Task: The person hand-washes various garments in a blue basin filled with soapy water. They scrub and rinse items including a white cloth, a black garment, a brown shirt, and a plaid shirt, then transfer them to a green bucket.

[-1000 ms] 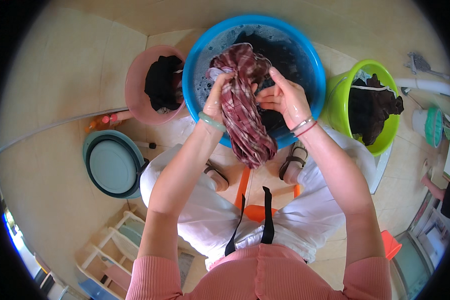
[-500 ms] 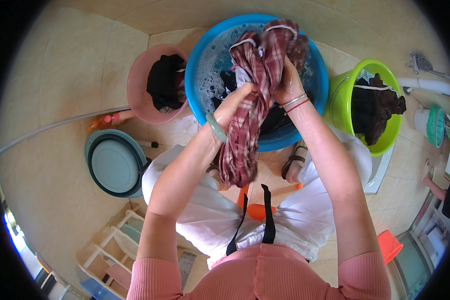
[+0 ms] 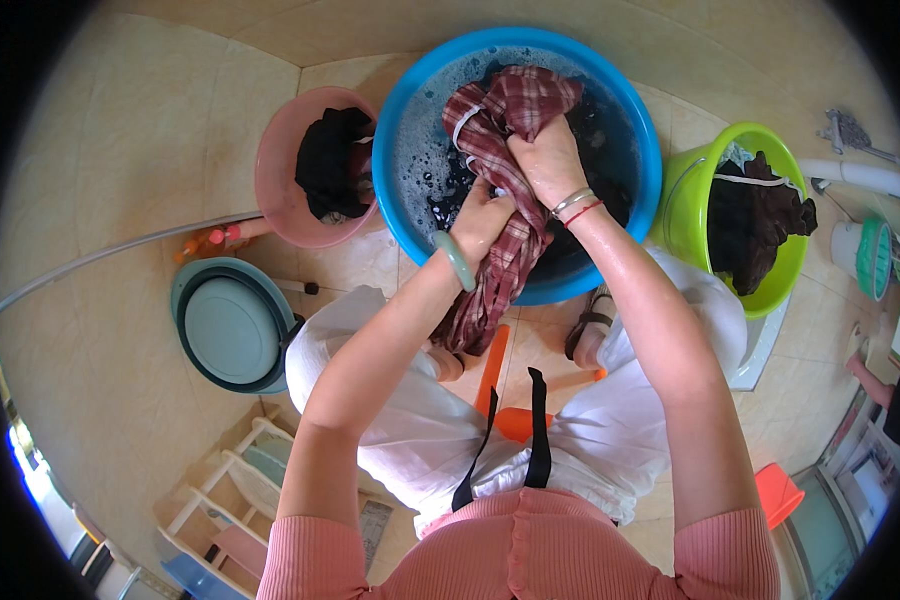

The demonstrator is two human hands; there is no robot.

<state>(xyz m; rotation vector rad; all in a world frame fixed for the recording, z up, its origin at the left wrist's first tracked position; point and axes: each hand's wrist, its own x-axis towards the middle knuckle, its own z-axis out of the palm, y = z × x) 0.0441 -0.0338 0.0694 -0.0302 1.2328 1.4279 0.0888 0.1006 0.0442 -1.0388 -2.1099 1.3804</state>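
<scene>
A maroon plaid garment (image 3: 515, 185) with pale piping is bunched over the blue basin (image 3: 391, 120). My left hand (image 3: 482, 220) is closed on its middle, and the cloth trails below that hand past the basin's near rim. Higher up and to the right, my right hand (image 3: 550, 160) grips the same garment, fingers partly hidden in the folds. Soapy water (image 3: 420, 170) with bubbles fills the basin, and dark cloth lies in it beneath the plaid piece.
Left of the basin stands a pink tub (image 3: 275, 170) holding black clothing (image 3: 332, 160). A lime-green bucket (image 3: 680, 200) with dark clothes is at the right. Nearer on the left are grey-green collapsible basins (image 3: 232, 330). An orange stool (image 3: 515, 424) shows between my legs; a white-framed rack (image 3: 230, 490) stands lower left.
Both hands have brought the plaid garment lower into the basin. Its upper end has dropped and folded over, and my right hand has shifted slightly left.
</scene>
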